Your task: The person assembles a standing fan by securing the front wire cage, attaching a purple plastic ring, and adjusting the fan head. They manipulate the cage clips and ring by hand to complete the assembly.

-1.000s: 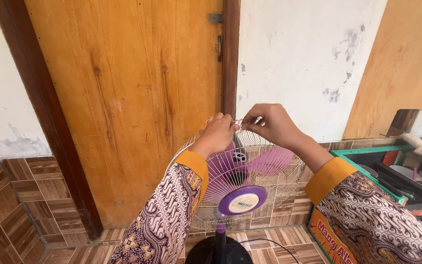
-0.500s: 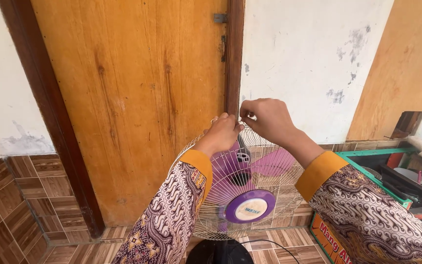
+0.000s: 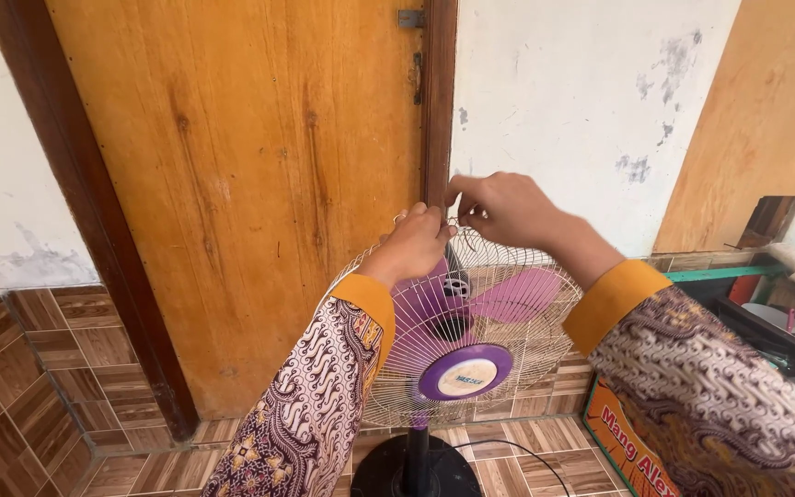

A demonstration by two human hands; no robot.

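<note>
Both hands meet at the top rim of the wire fan guard (image 3: 508, 340); left hand (image 3: 413, 244) pinches the rim, right hand (image 3: 501, 207) pinches something small there, seemingly the clip; freeing it needs steady fingertips.

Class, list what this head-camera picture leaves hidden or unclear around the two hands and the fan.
- Head view: what the left hand and right hand pinch at the top rim of the wire fan guard; the fingers cover it.
- Fan base: cut off by the bottom edge.
- Purple blades: partly hidden by the left sleeve and hub cap.
- Green-rimmed box: contents too small, cut by the right edge.
</note>
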